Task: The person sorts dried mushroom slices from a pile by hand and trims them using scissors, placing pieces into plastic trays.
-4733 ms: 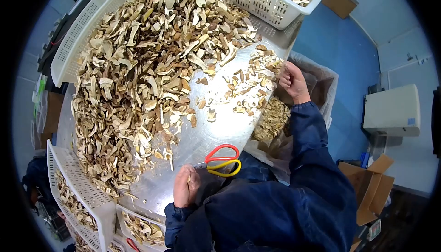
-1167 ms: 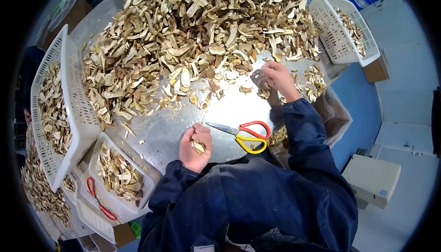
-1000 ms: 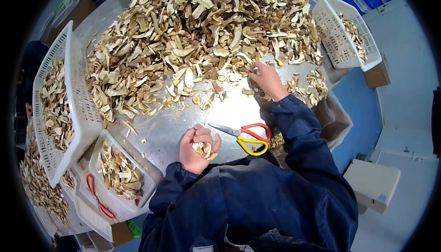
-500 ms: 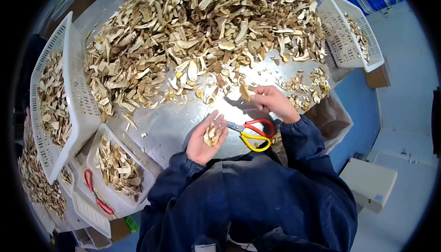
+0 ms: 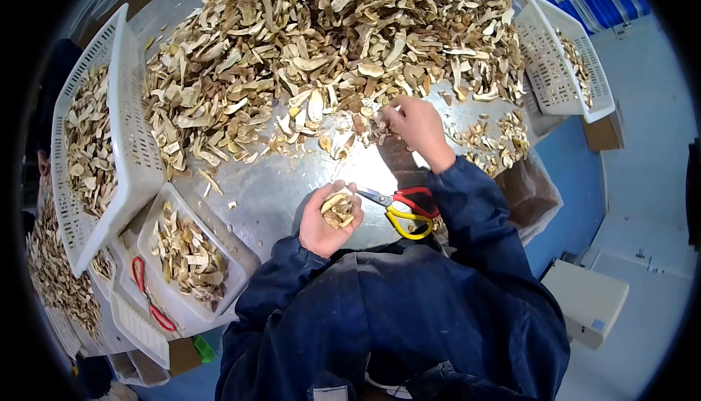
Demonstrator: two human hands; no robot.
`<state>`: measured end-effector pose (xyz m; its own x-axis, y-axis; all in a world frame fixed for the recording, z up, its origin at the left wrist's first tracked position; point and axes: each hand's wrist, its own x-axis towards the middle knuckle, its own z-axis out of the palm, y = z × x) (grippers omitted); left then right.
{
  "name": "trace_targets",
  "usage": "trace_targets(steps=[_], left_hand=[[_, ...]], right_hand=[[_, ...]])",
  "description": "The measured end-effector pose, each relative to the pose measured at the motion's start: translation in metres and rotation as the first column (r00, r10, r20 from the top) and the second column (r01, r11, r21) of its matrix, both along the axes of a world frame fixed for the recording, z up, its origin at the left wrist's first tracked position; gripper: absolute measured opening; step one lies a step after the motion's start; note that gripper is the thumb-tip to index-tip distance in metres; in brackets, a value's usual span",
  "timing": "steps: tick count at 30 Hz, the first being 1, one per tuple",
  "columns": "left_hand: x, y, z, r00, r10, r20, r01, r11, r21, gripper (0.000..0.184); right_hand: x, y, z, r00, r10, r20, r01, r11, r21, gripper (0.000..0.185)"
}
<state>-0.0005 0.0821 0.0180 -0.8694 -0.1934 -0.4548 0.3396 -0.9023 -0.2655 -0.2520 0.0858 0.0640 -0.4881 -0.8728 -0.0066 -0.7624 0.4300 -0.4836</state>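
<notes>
My left hand is cupped palm up around several dried mushroom slices. Its fingers curl up around them. My right hand reaches over the near edge of the big pile of dried mushroom slices. The fingers bend down among small pieces; their tips are blurred, so whether they pinch a slice does not show. Between my hands and my body lies a pair of scissors with one red and one yellow handle, blades pointing left.
To the left stand a large white perforated basket and a shallow tray, both holding slices. Red-handled scissors lie beside the tray. Another white basket is at the far right, above a lined bin. A person's hand shows at far left.
My right hand has moved up and left to the pile's edge; the slice it pinched is no longer visible there. More slices lie in my left palm, and its fingers have curled in.
</notes>
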Motion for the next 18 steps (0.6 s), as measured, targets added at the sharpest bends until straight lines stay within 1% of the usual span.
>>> trace_targets(steps=[1,2,4,5,6,7,8,9,10,11,12,13,14,15,16,17,18], left_hand=[[0.004,0.000,-0.008,0.994,0.007,-0.106,-0.004,1.000,0.023,0.021],[0.008,0.000,-0.014,0.978,0.017,-0.208,-0.007,0.999,0.048,0.021],[0.012,0.000,-0.016,0.970,0.023,-0.244,-0.017,1.000,0.026,0.023],[0.013,-0.001,-0.017,0.964,0.026,-0.263,-0.023,1.000,0.014,0.023],[0.015,-0.001,-0.017,0.976,0.027,-0.218,-0.025,1.000,0.011,0.025],[0.017,-0.002,-0.016,0.985,0.027,-0.173,-0.026,1.000,0.008,0.027],[0.018,-0.004,-0.014,0.991,0.029,-0.130,-0.029,1.000,0.004,0.029],[0.014,-0.006,-0.004,0.996,0.045,-0.074,-0.046,0.999,-0.019,0.031],[0.005,-0.008,0.013,0.998,0.058,-0.017,-0.058,0.998,-0.038,0.032],[-0.001,-0.009,0.021,0.997,0.068,0.042,-0.066,0.996,-0.057,0.034],[-0.004,-0.009,0.020,0.997,0.068,0.038,-0.065,0.995,-0.076,0.034],[-0.007,-0.010,0.019,0.997,0.068,0.033,-0.065,0.993,-0.096,0.034],[-0.008,-0.010,0.018,0.997,0.067,0.026,-0.064,0.991,-0.117,0.035],[-0.009,-0.009,0.017,0.997,0.072,0.019,-0.070,0.994,-0.088,0.033],[-0.007,-0.009,0.006,0.996,0.069,-0.053,-0.072,0.995,-0.067,0.033],[-0.001,-0.007,-0.013,0.990,0.069,-0.123,-0.075,0.996,-0.045,0.032],[0.003,-0.008,-0.019,0.979,0.072,-0.190,-0.077,0.997,-0.021,0.032]], right_hand=[[-0.007,-0.007,-0.008,0.997,0.003,-0.077,-0.003,1.000,0.012,0.027],[-0.011,-0.012,-0.016,0.995,0.009,-0.096,-0.002,0.998,0.065,0.027],[-0.010,-0.020,-0.024,0.991,0.018,-0.135,0.005,0.986,0.169,0.029],[-0.013,-0.020,-0.029,0.984,0.046,-0.172,-0.020,0.988,0.154,0.030],[-0.016,-0.019,-0.025,1.000,0.019,0.015,-0.020,0.995,0.097,0.028],[-0.020,-0.017,-0.018,0.979,0.000,0.202,-0.008,0.999,0.041,0.027],[-0.023,-0.016,-0.013,0.924,-0.007,0.381,0.013,1.000,-0.013,0.025],[-0.024,-0.014,-0.016,0.772,0.011,0.636,0.022,0.999,-0.044,0.022],[-0.012,-0.010,0.007,0.672,0.014,0.740,-0.035,0.999,0.013,0.022],[-0.004,-0.006,0.016,0.587,0.052,0.808,-0.114,0.993,0.019,0.020],[0.002,-0.004,0.019,0.493,0.080,0.866,-0.191,0.981,0.018,0.019],[0.005,-0.006,0.016,0.667,0.142,0.732,-0.182,0.983,-0.025,0.020],[0.004,-0.006,0.009,0.852,0.149,0.503,-0.172,0.985,-0.001,0.020],[0.001,-0.005,-0.003,0.962,0.150,0.228,-0.158,0.987,0.018,0.020],[0.000,-0.006,-0.012,0.987,0.145,-0.066,-0.143,0.989,0.031,0.020],[0.000,-0.008,-0.022,0.986,0.123,-0.112,-0.113,0.990,0.088,0.022],[0.001,-0.008,-0.023,0.990,0.125,-0.067,-0.119,0.990,0.078,0.022]])
